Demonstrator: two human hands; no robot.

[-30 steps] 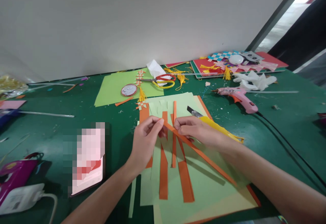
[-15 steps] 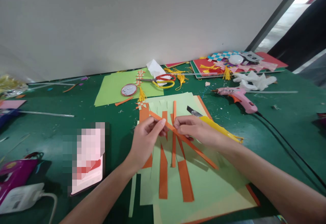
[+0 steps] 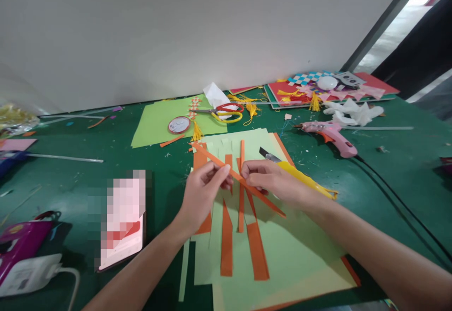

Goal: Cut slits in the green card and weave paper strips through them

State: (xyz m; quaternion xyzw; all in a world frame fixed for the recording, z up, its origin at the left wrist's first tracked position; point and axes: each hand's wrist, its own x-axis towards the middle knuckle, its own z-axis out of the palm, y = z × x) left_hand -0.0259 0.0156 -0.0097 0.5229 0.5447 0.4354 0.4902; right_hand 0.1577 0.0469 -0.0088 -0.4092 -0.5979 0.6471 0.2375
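Observation:
A narrow orange paper strip [image 3: 266, 200] slants from upper left to lower right above pale green paper [image 3: 296, 254]. Thumb and fingers of my left hand [image 3: 206, 186] pinch it near its middle. Just to the right, my right hand [image 3: 268, 179] grips the same strip with curled fingers. Beneath the hands, another thin orange strip [image 3: 241, 212] runs upright in view, among wider orange pieces [image 3: 226, 249]. A yellow cutter [image 3: 305, 180] lies on the paper, partly behind my right hand and forearm.
Scissors [image 3: 229, 113] and a round tin [image 3: 179, 125] lie at the back. On the right is a pink glue gun [image 3: 332, 136] with a black cord. A phone [image 3: 123, 226] and a white charger [image 3: 31, 273] are on the left of the green table [image 3: 70, 184].
The held orange strip has slid toward the upper left, so more of it shows beyond my left hand and less at the lower right. Both hands have hardly moved.

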